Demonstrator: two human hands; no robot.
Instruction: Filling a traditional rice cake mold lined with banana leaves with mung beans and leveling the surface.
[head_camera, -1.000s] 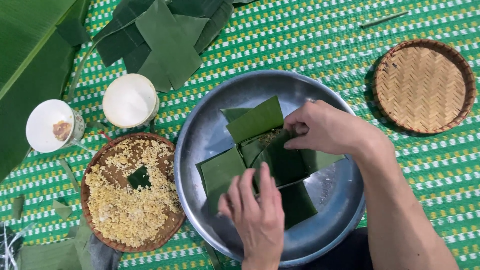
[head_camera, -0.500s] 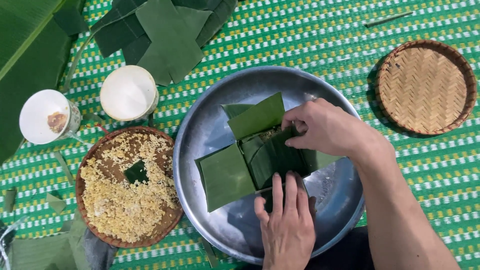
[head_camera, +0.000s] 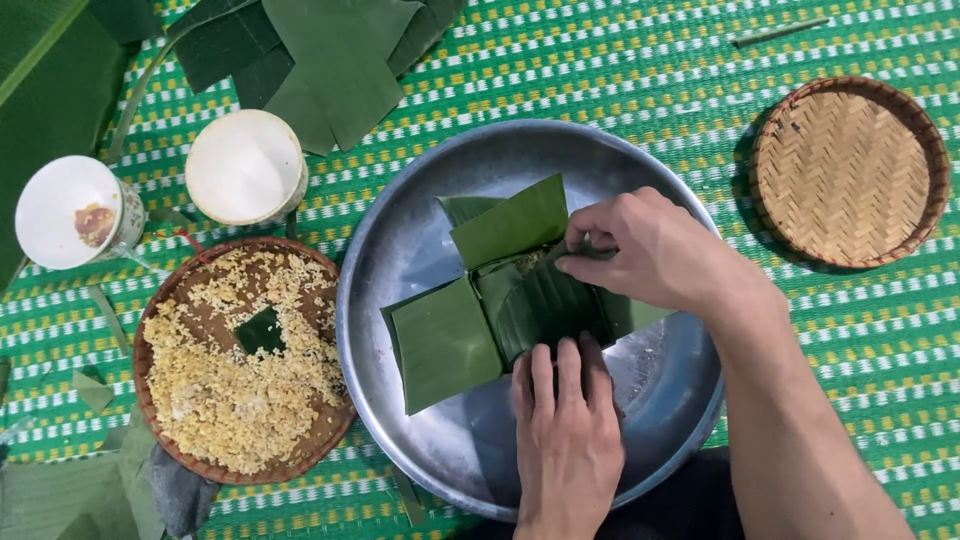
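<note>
A banana leaf parcel (head_camera: 500, 300) lies in a round metal tray (head_camera: 400, 240), partly folded, with a little rice showing at its top. My right hand (head_camera: 650, 250) reaches in from the right and pinches the far right fold between thumb and fingers. My left hand (head_camera: 565, 430) comes from the near edge, fingers flat and together, pressing the near flap down onto the parcel. One flap (head_camera: 440, 340) still lies open to the left and another (head_camera: 510, 220) stands up at the back.
A woven basket of yellowish rice (head_camera: 240, 370) with a small leaf piece sits left of the tray. Behind it stand a white bowl (head_camera: 245, 165) and a white cup (head_camera: 75, 210). An empty woven basket (head_camera: 850, 170) is at right; loose banana leaves (head_camera: 320, 60) lie on the green mat.
My left hand has moved right and forward, from hovering spread over the near leaf to pressing the near flap folded onto the parcel. My right hand has kept its pinch.
</note>
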